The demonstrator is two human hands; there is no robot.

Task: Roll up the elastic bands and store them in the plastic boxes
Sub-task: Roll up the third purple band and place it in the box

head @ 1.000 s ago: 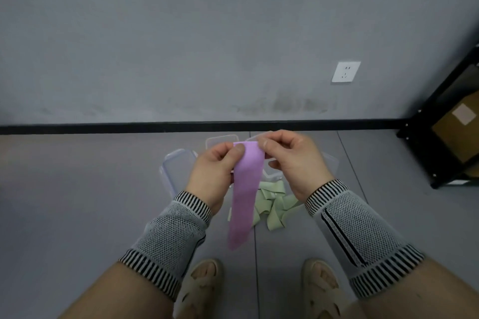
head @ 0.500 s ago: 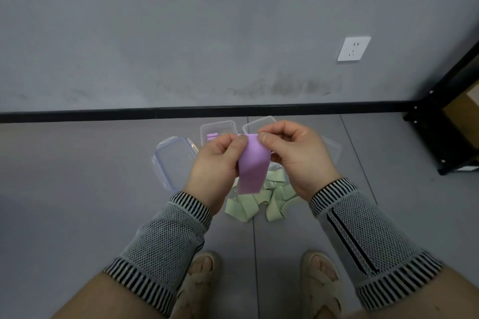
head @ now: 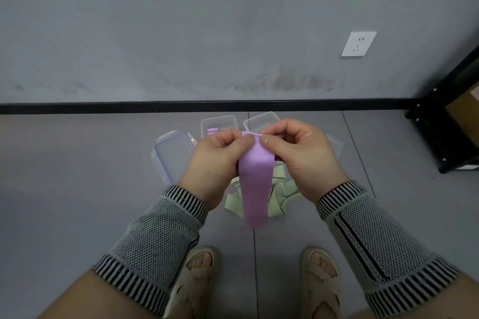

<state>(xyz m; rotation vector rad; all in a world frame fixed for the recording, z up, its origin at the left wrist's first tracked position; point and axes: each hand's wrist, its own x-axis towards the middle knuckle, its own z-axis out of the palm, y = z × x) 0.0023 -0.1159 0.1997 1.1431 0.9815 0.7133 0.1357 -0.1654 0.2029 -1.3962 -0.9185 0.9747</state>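
A purple elastic band (head: 255,186) hangs down in front of me, its top edge folded over. My left hand (head: 216,163) pinches that top edge at the left, and my right hand (head: 300,158) pinches it at the right. Below the hands, a heap of pale green elastic bands (head: 281,194) lies on the floor. Behind the hands stand clear plastic boxes: one (head: 217,124) holds a purple band, another (head: 260,120) is beside it to the right. A clear lid (head: 172,155) lies to the left.
The grey wall with a black baseboard (head: 181,106) runs just behind the boxes. A black metal shelf (head: 445,132) with a cardboard box stands at the right. My two feet in beige sandals (head: 197,280) are below. Another clear plastic piece (head: 337,146) shows behind my right hand.
The purple band hangs longer again than half a second ago, when only a short part showed. Both hands keep pinching its top edge. The view has tilted slightly.
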